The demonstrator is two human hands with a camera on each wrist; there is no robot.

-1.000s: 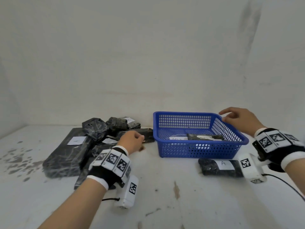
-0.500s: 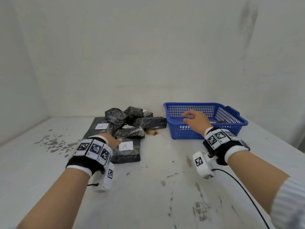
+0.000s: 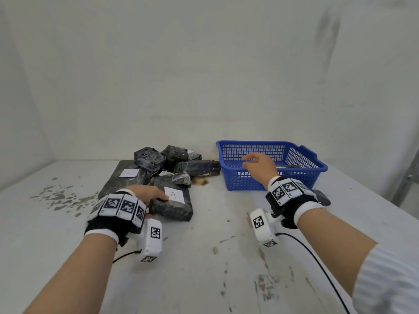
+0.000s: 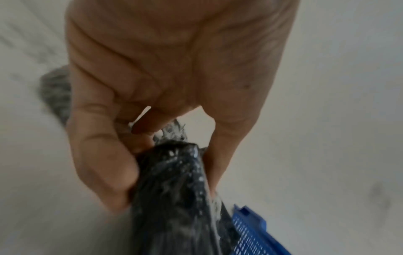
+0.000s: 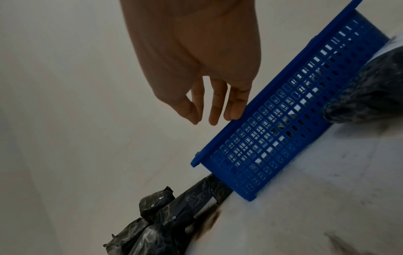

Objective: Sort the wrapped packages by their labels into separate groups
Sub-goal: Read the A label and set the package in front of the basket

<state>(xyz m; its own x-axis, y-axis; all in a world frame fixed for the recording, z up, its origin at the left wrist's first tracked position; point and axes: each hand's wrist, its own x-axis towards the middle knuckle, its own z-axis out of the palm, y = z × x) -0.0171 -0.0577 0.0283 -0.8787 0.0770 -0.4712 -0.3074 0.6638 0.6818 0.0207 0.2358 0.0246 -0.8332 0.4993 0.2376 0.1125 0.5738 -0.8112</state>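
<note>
I am holding my left hand [image 3: 145, 196] on the near end of a flat black plastic-wrapped package bearing a white label marked A [image 3: 173, 203], and in the left wrist view my thumb and fingers [image 4: 102, 163] are closing round its glossy wrap. That package is lying on the white stained worktop [image 3: 204, 257], at the near edge of the heap of black wrapped packages [image 3: 167, 164], with a rounder bundle resting on its far end. My right hand [image 3: 260, 165] is hovering above the near rim of the blue perforated plastic basket [image 3: 317, 165], fingers slack and grasping nothing. A further black wrapped package [image 3: 320, 197] is lying on the worktop just in front of the basket.

Risks noted:
- The film is looking slick and creased; I judge the grip could be sliding off if I am lifting by the wrap alone.
- Drawing this package out could be toppling the bundles lying on it, hiding their labels.
- Only two labels in the heap are reading clearly; others are hidden, so missorting is likely.
- My right fingers are nearly touching the basket rim and could be nudging it.
</note>
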